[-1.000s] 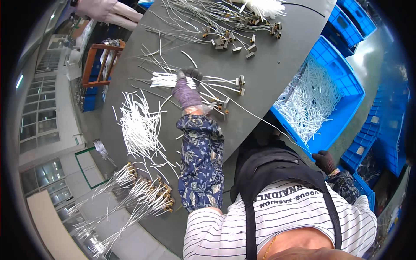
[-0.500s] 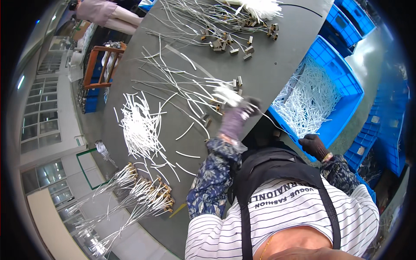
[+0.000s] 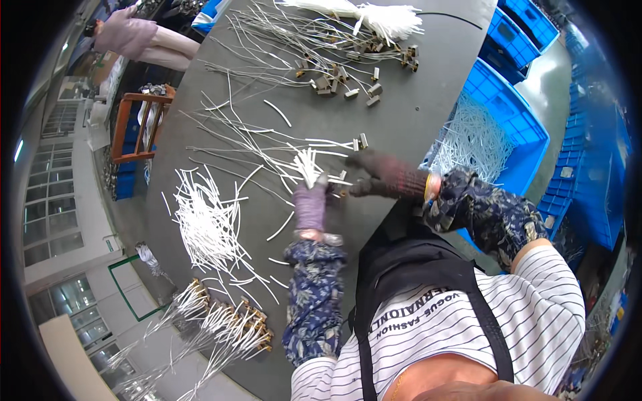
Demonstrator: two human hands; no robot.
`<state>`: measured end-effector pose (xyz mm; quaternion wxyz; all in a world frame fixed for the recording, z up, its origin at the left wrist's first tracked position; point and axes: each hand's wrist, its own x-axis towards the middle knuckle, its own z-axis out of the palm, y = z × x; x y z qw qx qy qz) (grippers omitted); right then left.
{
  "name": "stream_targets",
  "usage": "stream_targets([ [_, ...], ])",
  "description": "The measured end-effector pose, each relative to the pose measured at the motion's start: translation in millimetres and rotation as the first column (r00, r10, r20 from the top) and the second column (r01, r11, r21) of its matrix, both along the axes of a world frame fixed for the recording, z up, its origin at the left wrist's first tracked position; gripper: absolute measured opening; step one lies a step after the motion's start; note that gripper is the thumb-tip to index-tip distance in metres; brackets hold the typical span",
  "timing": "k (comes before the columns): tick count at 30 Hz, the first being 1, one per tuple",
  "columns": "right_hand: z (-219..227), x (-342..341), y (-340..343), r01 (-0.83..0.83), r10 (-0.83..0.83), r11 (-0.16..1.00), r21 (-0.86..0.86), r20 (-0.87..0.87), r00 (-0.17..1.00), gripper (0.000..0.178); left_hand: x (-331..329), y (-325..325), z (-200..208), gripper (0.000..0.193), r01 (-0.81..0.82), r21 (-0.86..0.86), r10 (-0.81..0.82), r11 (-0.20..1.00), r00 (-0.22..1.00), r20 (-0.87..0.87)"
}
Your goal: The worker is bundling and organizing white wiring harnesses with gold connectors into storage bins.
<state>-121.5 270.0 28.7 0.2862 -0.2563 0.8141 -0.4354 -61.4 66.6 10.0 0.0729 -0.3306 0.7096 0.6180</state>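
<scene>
My left hand [image 3: 311, 206], in a purple glove, is closed around a bunch of short white tubes [image 3: 305, 164] whose ends fan out above its fingers. Over the table [image 3: 394, 127], just to the right, is my right hand [image 3: 388, 175] in a dark glove. Its fingers are apart and somewhat blurred, and I see nothing held in them. Both hands are beside thin wires [image 3: 234, 130] that end in small metal blocks [image 3: 360, 142]. The right hand partly covers one wire end. A loose pile of white tubes [image 3: 207, 220] lies left of my left hand.
More wires with metal blocks [image 3: 334, 77] and a white tube bundle [image 3: 391, 23] lie at the far side. Wires with brass-coloured ends [image 3: 234, 321] hang over the near left edge. A blue crate [image 3: 528, 127] of white strands stands right. Another person [image 3: 144, 40] is at far left.
My right hand has come from the crate's near edge leftward onto the table, and the thin strand by it no longer shows. My left hand has shifted left with the tubes.
</scene>
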Motion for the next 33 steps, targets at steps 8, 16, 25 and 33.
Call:
stream_targets([
  [8, -11, -143, -18, 0.091, 0.106, 0.932, 0.351, -0.504, 0.857, 0.034, -3, -41, 15, 0.034, -0.18, 0.33, 0.224, 0.926, 0.97, -0.099],
  [16, 10, 6, 57, 0.272, -0.156, 0.877, -0.396, 0.302, 0.941, 0.028, -57, 72, 14, 0.03, -0.165, 0.666, 0.193, 0.728, 0.981, 0.033],
  [25, 21, 171, 198, 0.719, -0.689, 0.611, 0.331, 0.669, 0.278, 0.016, -87, 88, 17, 0.028, -0.139, 0.586, 0.203, 0.798, 0.978, -0.044],
  [33, 24, 118, 130, 0.754, -0.15, 0.551, -0.358, 0.846, 0.511, 0.017, 12, 160, 7, 0.033, -0.226, 0.792, 0.077, 0.567, 0.972, 0.222],
])
